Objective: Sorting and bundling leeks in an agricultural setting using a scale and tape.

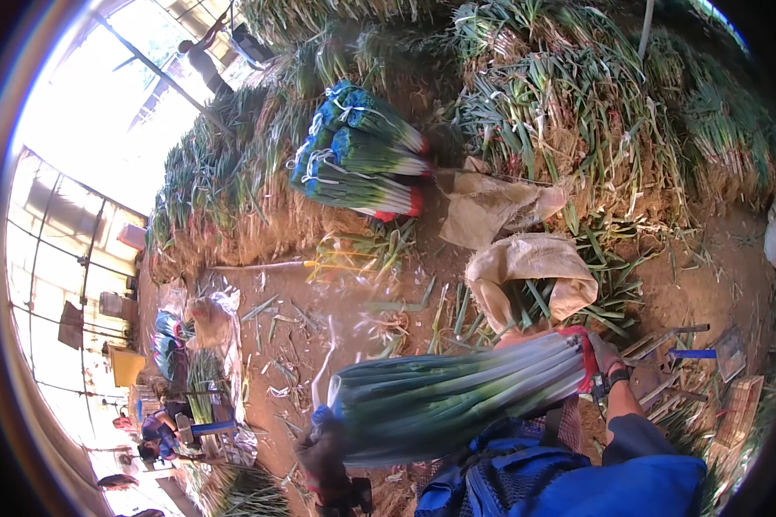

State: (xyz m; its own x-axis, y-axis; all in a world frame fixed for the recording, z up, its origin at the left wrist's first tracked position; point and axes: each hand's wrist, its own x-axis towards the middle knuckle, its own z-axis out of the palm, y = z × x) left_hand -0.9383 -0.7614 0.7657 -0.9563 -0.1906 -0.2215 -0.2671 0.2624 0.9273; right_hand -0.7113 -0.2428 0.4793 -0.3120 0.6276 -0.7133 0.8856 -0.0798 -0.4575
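A thick bundle of long green onions (457,401) lies crosswise in front of my body, its green leaves to the left and white stalks to the right. A red wrap (589,366) goes round the white end. My right hand (606,355) grips the bundle there, with a dark watch on the wrist. At the leaf end, my left hand (322,455), in a dark glove, is closed on the blue-netted tip. A white string (326,370) trails up from that tip. Some blur covers the left fingers.
Tied onion bundles (362,146) with blue-netted tops are stacked ahead. Large heaps of loose onions (560,103) stand behind. An open beige sack (535,258) sits just beyond my bundle. Leaf scraps litter the dirt floor (276,336). Other people (159,433) are at the left.
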